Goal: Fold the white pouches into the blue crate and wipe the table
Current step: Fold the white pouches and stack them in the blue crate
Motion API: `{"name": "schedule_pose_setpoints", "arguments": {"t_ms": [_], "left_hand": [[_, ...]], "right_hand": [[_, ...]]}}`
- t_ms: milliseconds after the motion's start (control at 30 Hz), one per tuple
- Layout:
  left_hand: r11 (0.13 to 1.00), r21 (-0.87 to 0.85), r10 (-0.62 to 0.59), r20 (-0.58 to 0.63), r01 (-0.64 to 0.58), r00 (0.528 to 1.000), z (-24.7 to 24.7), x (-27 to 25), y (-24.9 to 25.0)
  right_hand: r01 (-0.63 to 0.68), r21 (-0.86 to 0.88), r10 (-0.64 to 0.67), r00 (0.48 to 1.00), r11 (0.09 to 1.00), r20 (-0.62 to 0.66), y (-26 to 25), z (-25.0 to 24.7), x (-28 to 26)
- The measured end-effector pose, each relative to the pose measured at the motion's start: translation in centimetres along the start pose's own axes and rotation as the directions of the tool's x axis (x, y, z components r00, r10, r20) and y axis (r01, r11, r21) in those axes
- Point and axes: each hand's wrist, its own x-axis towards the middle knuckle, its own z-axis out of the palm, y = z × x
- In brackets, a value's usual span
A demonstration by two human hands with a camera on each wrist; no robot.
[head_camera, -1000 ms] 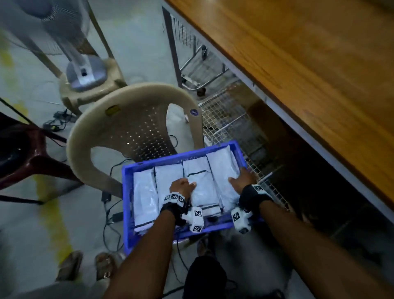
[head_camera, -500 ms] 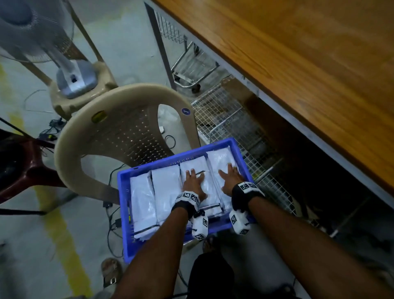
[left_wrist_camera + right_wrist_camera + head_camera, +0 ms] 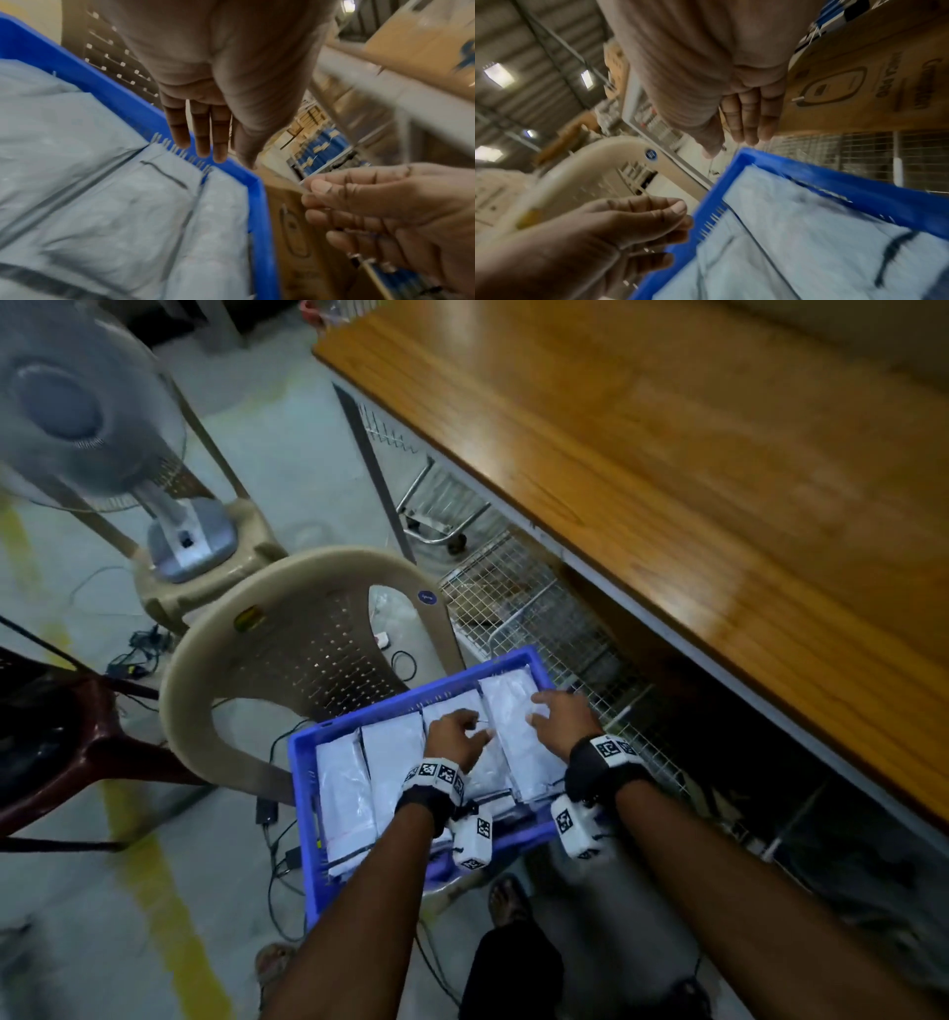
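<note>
A blue crate [image 3: 302,793] rests on a beige plastic chair [image 3: 246,629] and holds several white pouches [image 3: 390,762] standing side by side. My left hand [image 3: 462,734] hovers just above the middle pouches with relaxed fingers and holds nothing. My right hand [image 3: 557,711] hovers over the rightmost pouch, also empty. In the left wrist view my left hand [image 3: 203,132] hangs with straight fingers over the crate [image 3: 102,85] and pouches [image 3: 102,203]. In the right wrist view my right hand [image 3: 749,121] is above the crate's far corner [image 3: 859,186], pouches [image 3: 808,233] below.
The wooden table [image 3: 719,505] runs along the right, with a wire rack [image 3: 539,608] beneath it. A fan [image 3: 77,413] on a stool stands at the left, beside a maroon chair [image 3: 61,737]. Cables [image 3: 277,855] lie on the floor near the crate.
Both hands were pressing flat on the pouches half a second ago. They have now lifted off them and hover just above the crate.
</note>
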Motion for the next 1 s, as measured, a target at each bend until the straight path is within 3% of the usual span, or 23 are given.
{"name": "schedule_pose_setpoints", "arguments": {"t_ms": [133,200,400,600,800,900,1000], "left_hand": [[0.965,-0.236,0.092,-0.09,-0.111,0.992,-2.4,-2.8,7.6],[0.933,-0.307,0.153,-0.14,-0.189,0.978,-3.2,-4.3,11.6],[0.834,-0.392,0.359,-0.15,-0.389,0.921,-1.7,-10.2,23.6],[0.77,-0.37,0.53,-0.08,-0.519,0.844,5.6,-16.0,33.7],[0.802,-0.398,0.529,0.128,-0.445,0.839,15.7,-19.6,38.3],[0.829,-0.394,0.504,0.22,-0.397,0.835,19.7,-21.1,39.5],[0.851,-0.296,0.501,0.208,-0.434,0.84,22.3,-21.1,39.9]], "right_hand": [[0.046,0.213,0.0,0.978,0.976,-0.21,-1.8,-7.6,-4.4],[0.083,0.217,-0.01,0.949,0.973,-0.316,-2.0,-11.8,-7.1],[0.15,0.241,0.021,0.81,0.959,-0.586,3.5,-23.1,-15.2],[0.05,0.253,0.147,0.701,0.966,-0.698,13.1,-30.5,-22.2],[-0.078,0.33,0.309,0.603,0.941,-0.735,23.7,-34.4,-30.4],[-0.095,0.401,0.389,0.52,0.911,-0.761,28.8,-35.8,-33.9],[-0.137,0.419,0.436,0.421,0.898,-0.796,32.8,-37.9,-37.2]]}}
